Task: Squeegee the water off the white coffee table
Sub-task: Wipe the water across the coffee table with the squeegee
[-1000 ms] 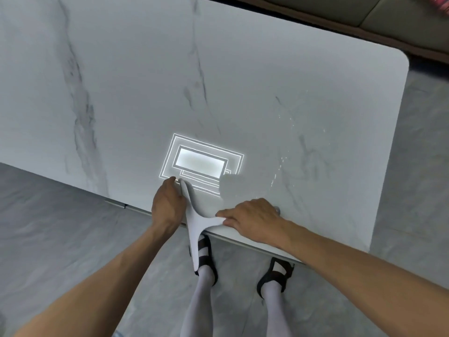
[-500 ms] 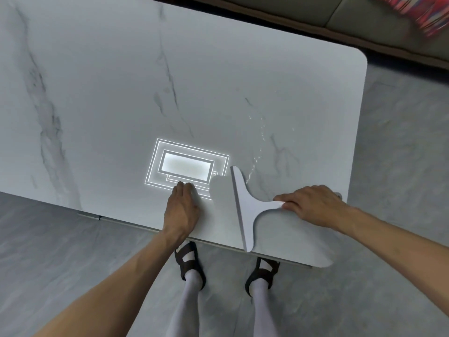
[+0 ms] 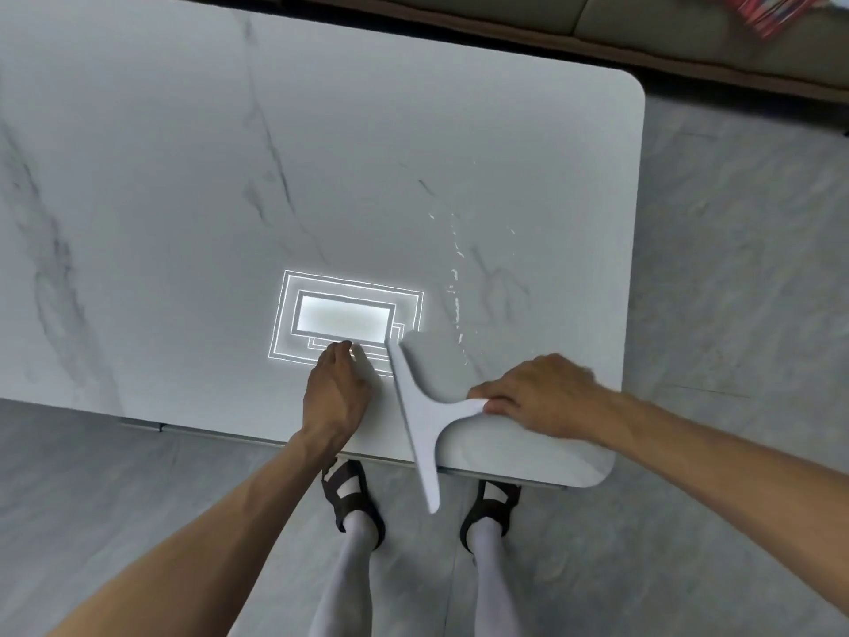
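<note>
The white marble-veined coffee table (image 3: 321, 154) fills the upper view. A white T-shaped squeegee (image 3: 416, 406) lies across its near edge, the blade running from the tabletop out past the rim over the floor. My right hand (image 3: 542, 393) grips the squeegee's handle on the right. My left hand (image 3: 337, 388) rests flat on the tabletop just left of the blade, fingers straight. A thin trail of water drops (image 3: 455, 287) glints on the table beyond the blade, toward the right end.
A bright reflection of a ceiling light (image 3: 342, 319) sits on the tabletop by my left fingers. A sofa (image 3: 643, 20) with a red patterned item (image 3: 776, 9) runs behind the table. My two sandalled feet (image 3: 353, 498) stand on grey tiled floor under the near edge.
The squeegee first swung right away from my left hand, then came back left toward it, its blade sticking farther out past the near table edge. My left hand stayed pressed on the table.
</note>
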{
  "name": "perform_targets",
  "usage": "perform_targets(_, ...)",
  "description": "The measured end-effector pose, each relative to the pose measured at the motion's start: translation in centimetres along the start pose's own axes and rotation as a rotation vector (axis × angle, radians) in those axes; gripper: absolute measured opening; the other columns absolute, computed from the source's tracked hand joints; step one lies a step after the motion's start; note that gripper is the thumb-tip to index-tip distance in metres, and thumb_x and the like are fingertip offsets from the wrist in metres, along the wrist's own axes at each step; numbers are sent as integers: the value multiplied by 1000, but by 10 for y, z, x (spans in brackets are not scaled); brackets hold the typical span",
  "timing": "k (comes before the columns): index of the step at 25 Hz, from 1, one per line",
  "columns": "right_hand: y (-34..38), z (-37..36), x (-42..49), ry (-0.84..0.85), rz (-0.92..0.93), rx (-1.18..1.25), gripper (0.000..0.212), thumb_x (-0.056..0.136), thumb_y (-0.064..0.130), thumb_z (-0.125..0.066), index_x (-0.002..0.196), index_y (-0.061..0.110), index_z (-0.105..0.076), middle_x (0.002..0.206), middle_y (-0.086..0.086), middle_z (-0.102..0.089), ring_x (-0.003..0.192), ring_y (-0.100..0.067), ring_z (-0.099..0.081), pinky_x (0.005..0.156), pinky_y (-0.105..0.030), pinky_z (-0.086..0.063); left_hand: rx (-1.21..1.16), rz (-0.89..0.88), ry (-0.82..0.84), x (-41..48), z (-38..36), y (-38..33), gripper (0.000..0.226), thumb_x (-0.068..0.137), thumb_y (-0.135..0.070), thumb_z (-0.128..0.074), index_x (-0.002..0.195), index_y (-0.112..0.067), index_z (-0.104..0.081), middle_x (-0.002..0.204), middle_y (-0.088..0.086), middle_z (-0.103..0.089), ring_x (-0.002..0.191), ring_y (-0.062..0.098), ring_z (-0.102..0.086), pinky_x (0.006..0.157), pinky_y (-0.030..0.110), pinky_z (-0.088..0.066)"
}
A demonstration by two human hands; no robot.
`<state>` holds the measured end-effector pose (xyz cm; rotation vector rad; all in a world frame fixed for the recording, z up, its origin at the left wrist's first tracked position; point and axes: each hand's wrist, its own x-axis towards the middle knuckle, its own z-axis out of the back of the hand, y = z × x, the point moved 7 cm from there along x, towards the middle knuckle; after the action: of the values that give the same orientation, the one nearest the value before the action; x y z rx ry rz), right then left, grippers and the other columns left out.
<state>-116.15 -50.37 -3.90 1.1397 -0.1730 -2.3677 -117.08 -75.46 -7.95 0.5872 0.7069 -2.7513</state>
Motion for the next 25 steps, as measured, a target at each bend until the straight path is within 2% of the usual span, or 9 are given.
perform_targets(3,17,-35,11,25,19,4,29,100,54,-31,126,58,-44,100,4,-68,82,-25,-55,79,-47,-51,-2,-2,41,-2,-9,-7,34,91,-8,-50,124,-1,-52,123,15,-59,112,33,-57,94,40,-47)
perform_targets(5,-3,-39,6,-9,-6,-8,31,100,53,-30,127,57,-44,101,2,-68,87,-27,-60,80,-47,-51,26,-17,52,-3,-15,-16,32,90,-6,-50,121,0,-54,118,16,-60,108,34,-58,91,40,-48)
perform_targets(7,-30,-34,-9,-31,-21,-33,34,101,51,-30,131,55,-46,107,2,-69,95,-25,-63,85,-39,-48,56,-57,67,-6,-20,-28,32,84,-2,-52,116,1,-55,113,16,-60,104,35,-58,88,42,-49)
perform_targets(9,-60,-22,-29,-58,-55,-66,35,102,49,-31,133,54,-47,113,3,-69,102,-22,-64,84,-31,-43,71,-103,111,-8,-28,-39,37,80,-1,-53,117,1,-54,115,16,-59,106,35,-57,89,42,-48)
perform_targets(11,-90,-9,-46,-84,-117,-104,36,102,50,-32,134,53,-48,118,5,-68,106,-20,-64,81,-30,-41,75,-125,160,-9,-35,-47,40,84,-4,-52,123,-1,-52,121,15,-57,112,33,-56,93,40,-47)
perform_targets(16,-137,27,-80,-112,-260,-216,35,100,53,-35,131,56,-50,113,11,-71,97,-15,-67,70,-27,-43,-17,50,182,-3,-24,-50,29,94,-17,-47,121,-7,-54,109,13,-68,102,33,-63,84,33,-47)
perform_targets(18,-125,38,-80,-101,-221,-194,35,100,54,-34,132,59,-47,111,13,-71,96,-14,-66,69,-26,-43,-28,85,132,-1,-11,-47,29,96,-19,-43,119,-7,-55,107,17,-68,102,36,-62,83,35,-47)
perform_targets(22,-43,28,-26,-13,32,-142,35,101,52,-31,132,59,-44,114,10,-68,102,-18,-63,73,-30,-36,-80,192,42,6,13,-17,33,96,-20,-41,125,-10,-53,111,18,-67,102,35,-62,82,35,-47)
perform_targets(25,26,5,27,51,126,-63,29,100,54,-32,125,59,-45,104,7,-66,90,-22,-56,76,-43,-45,-82,240,18,10,25,11,38,94,-17,-45,132,-10,-48,119,16,-64,108,33,-60,80,29,-41)
